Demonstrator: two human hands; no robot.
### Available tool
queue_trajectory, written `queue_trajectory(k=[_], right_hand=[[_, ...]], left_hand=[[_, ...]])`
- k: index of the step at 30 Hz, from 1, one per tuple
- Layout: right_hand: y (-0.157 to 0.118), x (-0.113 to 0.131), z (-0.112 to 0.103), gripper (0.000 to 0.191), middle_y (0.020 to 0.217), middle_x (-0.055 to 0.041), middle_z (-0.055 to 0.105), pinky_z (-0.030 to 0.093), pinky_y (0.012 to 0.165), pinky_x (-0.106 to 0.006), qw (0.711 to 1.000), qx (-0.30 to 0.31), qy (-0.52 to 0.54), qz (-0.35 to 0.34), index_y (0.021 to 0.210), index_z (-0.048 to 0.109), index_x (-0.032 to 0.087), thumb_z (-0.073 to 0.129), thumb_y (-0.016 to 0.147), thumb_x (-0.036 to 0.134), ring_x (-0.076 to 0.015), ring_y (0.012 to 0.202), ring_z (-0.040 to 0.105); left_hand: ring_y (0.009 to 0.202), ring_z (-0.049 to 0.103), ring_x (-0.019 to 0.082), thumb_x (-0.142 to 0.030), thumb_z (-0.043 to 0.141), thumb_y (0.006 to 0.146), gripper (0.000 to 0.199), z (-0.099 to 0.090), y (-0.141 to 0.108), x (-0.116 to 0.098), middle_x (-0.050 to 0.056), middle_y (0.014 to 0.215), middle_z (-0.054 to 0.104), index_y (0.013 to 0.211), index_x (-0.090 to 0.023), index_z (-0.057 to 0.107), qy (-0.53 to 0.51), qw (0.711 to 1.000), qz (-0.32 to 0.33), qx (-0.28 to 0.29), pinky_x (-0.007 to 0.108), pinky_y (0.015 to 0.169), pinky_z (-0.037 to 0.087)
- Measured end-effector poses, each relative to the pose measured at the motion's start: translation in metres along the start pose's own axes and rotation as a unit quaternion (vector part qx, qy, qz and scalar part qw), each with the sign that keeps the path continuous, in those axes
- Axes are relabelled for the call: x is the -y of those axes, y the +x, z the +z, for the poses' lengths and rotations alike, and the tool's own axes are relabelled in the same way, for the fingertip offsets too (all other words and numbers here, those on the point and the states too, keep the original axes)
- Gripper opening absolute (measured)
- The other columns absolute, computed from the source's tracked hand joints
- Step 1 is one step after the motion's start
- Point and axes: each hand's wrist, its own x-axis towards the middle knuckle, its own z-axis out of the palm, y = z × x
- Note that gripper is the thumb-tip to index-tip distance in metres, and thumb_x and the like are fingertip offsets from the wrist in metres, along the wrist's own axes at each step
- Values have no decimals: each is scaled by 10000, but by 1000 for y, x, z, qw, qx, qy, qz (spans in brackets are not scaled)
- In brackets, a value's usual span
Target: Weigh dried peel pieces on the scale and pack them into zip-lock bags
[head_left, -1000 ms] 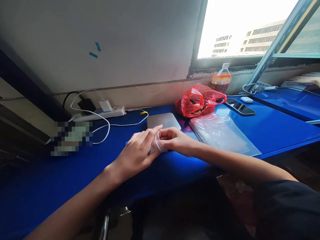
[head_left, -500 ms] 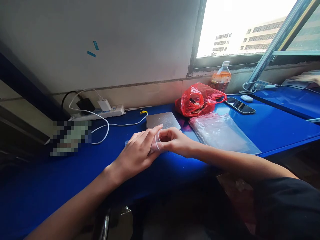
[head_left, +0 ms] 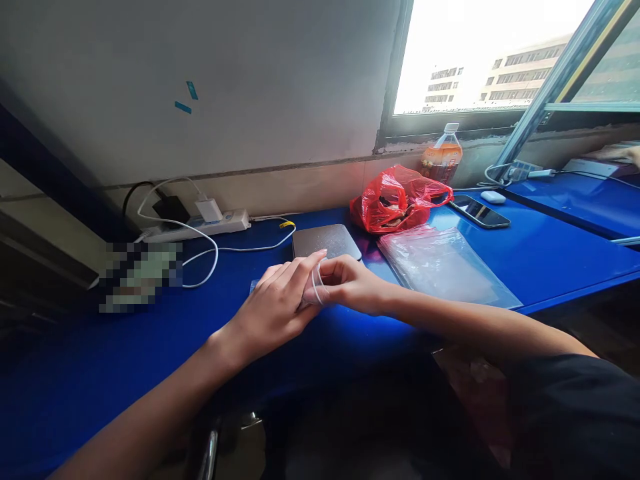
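Over the blue table, in front of a flat grey-silver box point(head_left: 327, 241), both hands meet around a small pale bundle with a thin white cord loop point(head_left: 319, 283). My left hand point(head_left: 280, 293) is wrapped over the bundle from the left, its back up and its fingers hiding most of it. From the right, my right hand point(head_left: 350, 283) pinches the white cord loop between thumb and bent fingers. Whether the bundle is a coiled cable or something in film I cannot tell. A bit of clear plastic point(head_left: 254, 286) shows beyond my left hand.
Clear plastic bags point(head_left: 450, 267) lie in a stack at the right, below a red plastic bag point(head_left: 400, 200). Behind are a drink bottle point(head_left: 443, 157), a phone point(head_left: 481, 211) and a white earphone case point(head_left: 493, 197). A power strip point(head_left: 200, 227) with a white cable point(head_left: 216, 260) lies left.
My hands stay in nearly the same place, with the white cord loop shifted slightly between them. At the far right edge, another person's hand has moved a little.
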Motion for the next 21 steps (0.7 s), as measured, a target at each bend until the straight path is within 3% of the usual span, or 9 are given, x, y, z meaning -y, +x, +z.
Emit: queue_trajectory(k=[14, 21], right_hand=[[0, 0, 1, 413, 740, -5, 633, 429, 714, -268, 1000, 1, -23, -21, 719, 637, 134, 855, 583, 457, -145, 738, 556], [0, -1, 1, 362, 712, 6, 620, 426, 708, -254, 1000, -17, -5, -6, 723, 652, 124, 865, 588, 384, -130, 723, 550]], left_hand=[[1140, 600, 292, -320, 524, 943, 566, -1, 1, -2, 133, 1332, 576, 1440, -225, 271, -5, 1000, 6, 6, 476, 936, 464], [1120, 612, 285, -291, 548, 925, 577, -1, 1, -2, 122, 1279, 608, 1435, -213, 288, -3, 1000, -5, 2, 452, 925, 476]])
